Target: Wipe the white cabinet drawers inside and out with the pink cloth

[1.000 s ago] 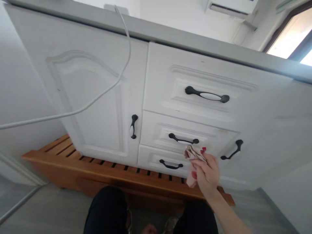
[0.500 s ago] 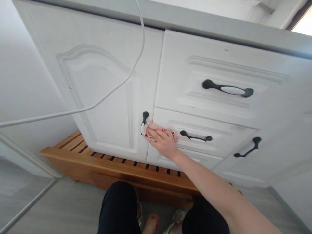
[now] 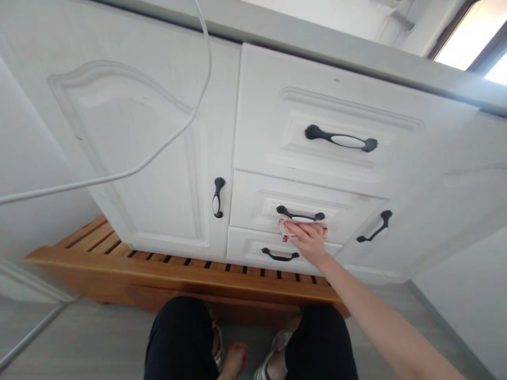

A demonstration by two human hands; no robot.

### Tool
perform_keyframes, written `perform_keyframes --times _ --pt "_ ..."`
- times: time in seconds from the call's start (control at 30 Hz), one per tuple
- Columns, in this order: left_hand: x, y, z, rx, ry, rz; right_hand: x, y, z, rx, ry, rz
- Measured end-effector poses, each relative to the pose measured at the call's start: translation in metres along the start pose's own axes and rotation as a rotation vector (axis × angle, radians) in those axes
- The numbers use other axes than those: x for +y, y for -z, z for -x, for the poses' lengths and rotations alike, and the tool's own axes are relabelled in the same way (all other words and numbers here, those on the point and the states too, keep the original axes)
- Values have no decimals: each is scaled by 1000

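Observation:
My right hand (image 3: 311, 240) presses a small pinkish cloth (image 3: 283, 227) flat against the front of the middle drawer (image 3: 253, 203) of a white cabinet, just under that drawer's black handle (image 3: 300, 215). The cloth is mostly hidden beneath my fingers. My forearm reaches in from the lower right. My left hand is out of view.
The white cabinet has a door on the left with a black-and-white handle (image 3: 217, 197), a top drawer handle (image 3: 340, 139), a bottom drawer handle (image 3: 280, 256) and a right door handle (image 3: 374, 227). A white cable (image 3: 158, 150) hangs across the left door. A wooden slatted platform (image 3: 119, 258) lies below; my legs and sandalled feet are at the bottom.
My right hand with the cloth went from the drawers' right side to the left door handle, then back right to under the middle drawer handle.

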State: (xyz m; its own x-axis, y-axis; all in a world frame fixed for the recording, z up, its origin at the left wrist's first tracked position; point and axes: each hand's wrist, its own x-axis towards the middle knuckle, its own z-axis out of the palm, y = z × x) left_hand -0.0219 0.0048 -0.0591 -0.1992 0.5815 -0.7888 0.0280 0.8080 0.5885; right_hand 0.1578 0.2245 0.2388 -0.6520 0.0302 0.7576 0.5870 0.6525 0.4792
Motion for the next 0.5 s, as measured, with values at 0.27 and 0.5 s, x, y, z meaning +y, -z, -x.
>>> perform_keyframes --times 0.27,0.5 --pt "-5 -6 -4 -7 -38 -6 39 99 87 -288 -252 186" --pt "6 -6 12 -44 -3 -77 14 111 -12 187 -404 112"
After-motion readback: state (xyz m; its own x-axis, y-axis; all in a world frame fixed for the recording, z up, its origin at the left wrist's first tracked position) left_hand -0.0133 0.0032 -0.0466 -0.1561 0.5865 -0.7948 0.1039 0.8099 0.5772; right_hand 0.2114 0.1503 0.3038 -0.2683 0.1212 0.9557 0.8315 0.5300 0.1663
